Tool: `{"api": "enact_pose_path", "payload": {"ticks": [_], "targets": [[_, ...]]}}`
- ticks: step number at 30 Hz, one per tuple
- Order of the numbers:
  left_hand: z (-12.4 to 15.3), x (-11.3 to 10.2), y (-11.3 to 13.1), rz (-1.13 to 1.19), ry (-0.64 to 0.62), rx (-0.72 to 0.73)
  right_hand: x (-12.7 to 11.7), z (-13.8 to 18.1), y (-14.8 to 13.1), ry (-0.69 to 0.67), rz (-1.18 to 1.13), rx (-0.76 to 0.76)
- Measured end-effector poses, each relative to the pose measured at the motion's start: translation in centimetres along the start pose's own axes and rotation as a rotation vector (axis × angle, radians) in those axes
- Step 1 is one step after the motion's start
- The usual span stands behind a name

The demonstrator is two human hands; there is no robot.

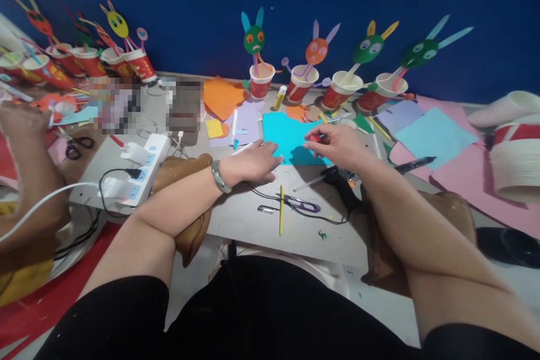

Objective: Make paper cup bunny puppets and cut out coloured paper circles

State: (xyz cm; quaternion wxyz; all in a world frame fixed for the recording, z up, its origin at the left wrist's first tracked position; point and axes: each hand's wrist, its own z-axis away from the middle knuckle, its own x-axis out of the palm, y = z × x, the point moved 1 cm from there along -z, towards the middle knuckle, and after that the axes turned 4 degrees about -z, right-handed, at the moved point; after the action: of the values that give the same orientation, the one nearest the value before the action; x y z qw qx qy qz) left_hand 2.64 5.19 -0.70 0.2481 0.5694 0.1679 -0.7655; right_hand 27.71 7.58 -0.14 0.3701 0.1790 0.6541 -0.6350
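A sheet of bright blue paper [291, 129] lies on the grey table in front of me. My left hand [255, 163], with a bangle at its wrist, rests palm down at the sheet's left edge, fingers stretched out. Over the sheet's right side, the fingers of my right hand [337, 143] are closed around a small red object [315, 138]; its kind is hidden by the fingers. Nearer to me are purple-handled snips [302, 203], a yellow strip [282, 216] and a small cutter [267, 210]. A black glue gun [340, 187] lies below my right hand.
Several paper cups with paper bug figures, such as a red cup [260, 87], stand along the blue wall. A glue stick [279, 98] stands behind the sheet. At left are a white power strip [147, 169], black scissors [78, 145] and another person's arm [36, 174]. Stacked cups [517, 163] lie at right.
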Motion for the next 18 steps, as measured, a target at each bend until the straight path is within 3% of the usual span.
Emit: {"api": "enact_pose_path", "payload": {"ticks": [6,18], "targets": [[0.3,-0.1,0.5,-0.043,0.04,-0.01,1.2,-0.5,1.2,0.005,0.2,-0.211],[-0.8,1.5,0.7,0.008,0.042,-0.004,2.7,-0.4,2.0,-0.153,0.315,-0.239]]}}
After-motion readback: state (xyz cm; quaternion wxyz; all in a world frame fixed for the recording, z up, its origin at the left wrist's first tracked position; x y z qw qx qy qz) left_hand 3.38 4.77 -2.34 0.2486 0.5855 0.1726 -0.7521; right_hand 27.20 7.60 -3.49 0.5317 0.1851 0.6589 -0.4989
